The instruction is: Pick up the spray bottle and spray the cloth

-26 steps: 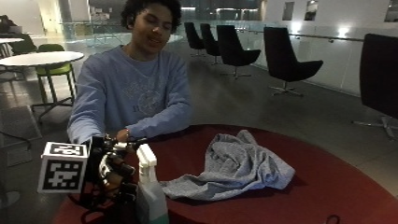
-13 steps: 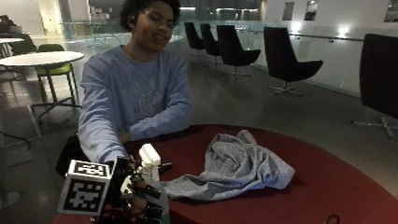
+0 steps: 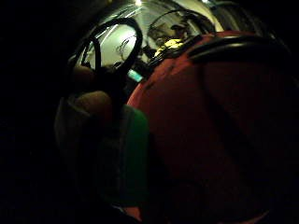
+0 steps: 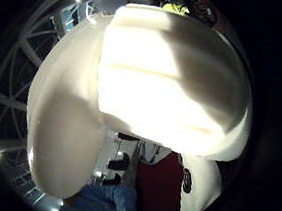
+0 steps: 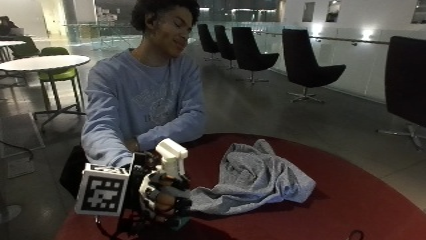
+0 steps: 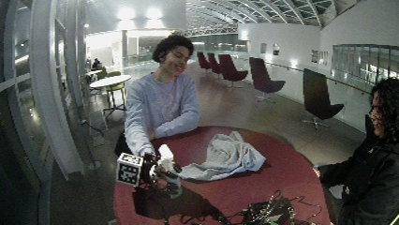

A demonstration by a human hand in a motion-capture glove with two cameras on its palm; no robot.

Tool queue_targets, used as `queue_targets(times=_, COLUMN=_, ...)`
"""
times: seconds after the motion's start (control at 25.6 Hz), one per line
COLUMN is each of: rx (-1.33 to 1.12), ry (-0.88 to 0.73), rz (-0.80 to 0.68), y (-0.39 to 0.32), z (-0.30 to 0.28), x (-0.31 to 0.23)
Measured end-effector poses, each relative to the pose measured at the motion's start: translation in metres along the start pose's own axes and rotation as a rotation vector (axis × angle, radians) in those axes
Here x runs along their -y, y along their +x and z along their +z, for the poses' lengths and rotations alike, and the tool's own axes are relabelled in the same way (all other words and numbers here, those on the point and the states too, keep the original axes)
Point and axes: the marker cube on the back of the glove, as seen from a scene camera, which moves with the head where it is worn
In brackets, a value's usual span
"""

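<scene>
The right hand [image 5: 163, 192] has its grip wrapped round the bottle [image 5: 170, 160], just beside the cloth [image 5: 256, 182] on the bench [image 5: 373, 200]. Next: aim the nozzle clothward, squeeze the trigger.

A person in a light blue sweatshirt [image 6: 161, 108] sits at the far side of a round red bench [image 6: 274, 173]. Near the bench's edge the gloved right hand [image 6: 157, 176] is wrapped around the spray bottle [image 6: 168, 168], which stands upright with its white spray head at the top and its pale green body low, at or just above the bench top. Just beside the bottle, towards the middle of the bench, lies the crumpled grey cloth [image 6: 225, 157], one corner reaching close to the bottle. A tangle of cables and a dark device [image 6: 265, 213] sit at the bench's near edge. Dark chairs [image 6: 265, 82] line the hall behind.
</scene>
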Motion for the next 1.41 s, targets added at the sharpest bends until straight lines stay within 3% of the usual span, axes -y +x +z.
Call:
queue_targets(times=0.35, rx=0.011, ry=-0.359, rz=-0.056, y=-0.086, z=0.053, x=-0.006)
queue_targets(times=0.7, rx=-0.105, ry=-0.73, rz=0.022, y=-0.127, z=0.115, x=-0.038)
queue_targets(times=1.13, rx=-0.261, ry=-0.889, rz=0.168, y=-0.131, z=0.147, x=-0.051)
queue_targets(times=1.41, rx=-0.306, ry=-0.904, rz=0.202, y=-0.13, z=0.154, x=-0.052)
